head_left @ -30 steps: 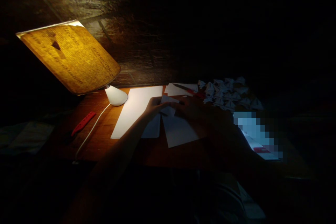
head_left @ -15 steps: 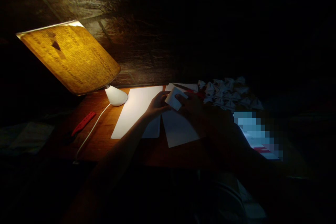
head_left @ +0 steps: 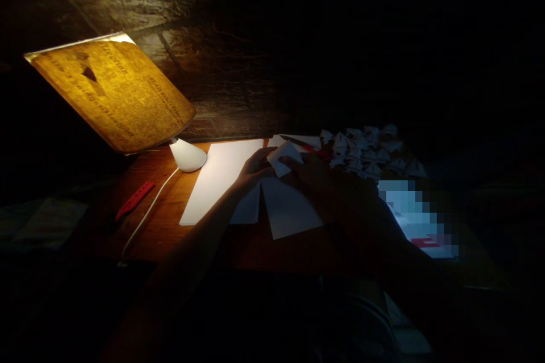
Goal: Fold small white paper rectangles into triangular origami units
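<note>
Between both hands is a small folded piece of white paper (head_left: 286,154), held up over the middle of the desk. My left hand (head_left: 257,165) grips its left edge, fingers behind and thumb along the lower side. From the right, my right hand (head_left: 304,169) pinches it, with the thumb lying on its face. Below the hands lie a stack of white sheets (head_left: 225,181) and a separate white sheet (head_left: 289,215) angled beside it. Shadow hides most of the right fingers.
A lamp with a yellow printed shade (head_left: 114,96) and white base (head_left: 187,156) stands at left, its cord (head_left: 149,215) crossing the desk. A red-handled tool (head_left: 135,199) lies nearby. Folded paper pieces (head_left: 366,153) cluster at back right, near red-handled scissors (head_left: 313,150) and a lit, pixelated screen (head_left: 417,221).
The folded paper has turned slightly between my fingers, and my right thumb has shifted lower and left on it. The desk things stay where they were.
</note>
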{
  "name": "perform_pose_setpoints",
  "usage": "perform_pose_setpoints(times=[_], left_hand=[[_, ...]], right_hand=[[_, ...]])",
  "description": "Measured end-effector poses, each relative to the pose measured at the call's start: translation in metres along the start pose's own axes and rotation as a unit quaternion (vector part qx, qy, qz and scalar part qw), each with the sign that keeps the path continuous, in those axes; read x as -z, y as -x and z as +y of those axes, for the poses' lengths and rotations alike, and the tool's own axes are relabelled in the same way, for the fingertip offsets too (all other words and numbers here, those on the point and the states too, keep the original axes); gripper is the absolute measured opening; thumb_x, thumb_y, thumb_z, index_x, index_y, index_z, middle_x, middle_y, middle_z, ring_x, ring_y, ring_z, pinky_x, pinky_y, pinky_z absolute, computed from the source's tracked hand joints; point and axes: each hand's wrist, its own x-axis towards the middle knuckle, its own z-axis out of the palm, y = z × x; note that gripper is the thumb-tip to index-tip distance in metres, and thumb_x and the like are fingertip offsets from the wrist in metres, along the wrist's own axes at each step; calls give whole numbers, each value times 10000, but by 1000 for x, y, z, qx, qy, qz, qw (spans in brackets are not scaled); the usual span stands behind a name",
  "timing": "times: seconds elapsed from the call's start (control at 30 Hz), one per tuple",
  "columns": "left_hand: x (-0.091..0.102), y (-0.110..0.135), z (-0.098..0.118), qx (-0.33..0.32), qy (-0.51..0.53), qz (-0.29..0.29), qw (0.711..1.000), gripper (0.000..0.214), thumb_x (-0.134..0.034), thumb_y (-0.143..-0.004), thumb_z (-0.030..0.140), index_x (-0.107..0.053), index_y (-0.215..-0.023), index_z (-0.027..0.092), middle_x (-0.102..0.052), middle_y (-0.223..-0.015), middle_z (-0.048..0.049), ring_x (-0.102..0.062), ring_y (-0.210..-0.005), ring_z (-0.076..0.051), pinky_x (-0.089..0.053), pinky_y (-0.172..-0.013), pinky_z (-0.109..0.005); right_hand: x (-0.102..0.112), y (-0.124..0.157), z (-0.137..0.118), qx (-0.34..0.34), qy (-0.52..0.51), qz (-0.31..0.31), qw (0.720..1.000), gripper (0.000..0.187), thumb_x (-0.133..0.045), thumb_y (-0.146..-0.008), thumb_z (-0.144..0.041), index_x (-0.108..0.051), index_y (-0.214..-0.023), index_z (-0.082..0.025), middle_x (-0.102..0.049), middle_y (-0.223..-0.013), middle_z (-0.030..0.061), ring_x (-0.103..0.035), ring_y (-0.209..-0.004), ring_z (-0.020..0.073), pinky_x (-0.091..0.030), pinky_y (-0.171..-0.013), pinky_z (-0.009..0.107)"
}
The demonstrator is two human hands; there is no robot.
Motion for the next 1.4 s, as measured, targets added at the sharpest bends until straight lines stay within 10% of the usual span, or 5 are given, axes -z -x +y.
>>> perform_pose_setpoints(times=[0.63, 0.87, 1.13, 1.4], left_hand=[[-9, -4, 4, 77, 35, 238, 967, 450, -892, -682, 530, -626, -728, 170, -542, -542, 53, -492, -441, -92, -387, -427, -212], [-14, 0, 10, 85, -4, 166, 982, 536, -968, -539, 536, -741, -773, 111, -731, -707, -40, -638, -604, -140, -471, -571, -232], [-12, 4, 2, 85, -84, 113, 986, 532, -893, -663, 629, -704, -691, 132, -656, -642, -22, -587, -609, -146, -423, -558, -250], [-10, 2, -3, 70, -106, 105, 986, 561, -881, -669, 653, -783, -818, 121, -745, -752, -53, -646, -688, -174, -464, -616, -258]], right_hand=[[-3, 7, -4, -7, 5, -151, 989, 484, -858, -695, -660, -744, -712, -190, -718, -709, 53, -617, -640, 185, -442, -550, 295], [-5, 0, 1, 0, -99, -84, 991, 510, -735, -781, -716, -627, -744, -220, -654, -747, 27, -588, -704, 177, -464, -611, 300], [-10, -5, 8, 82, 26, 81, 993, 283, -755, -741, -376, -509, -793, -246, -576, -785, -22, -506, -712, 154, -440, -679, 298], [-4, 7, -6, 150, 137, 55, 978, 239, -756, -855, -318, -556, -759, -231, -617, -786, 6, -520, -708, 161, -399, -664, 307]])
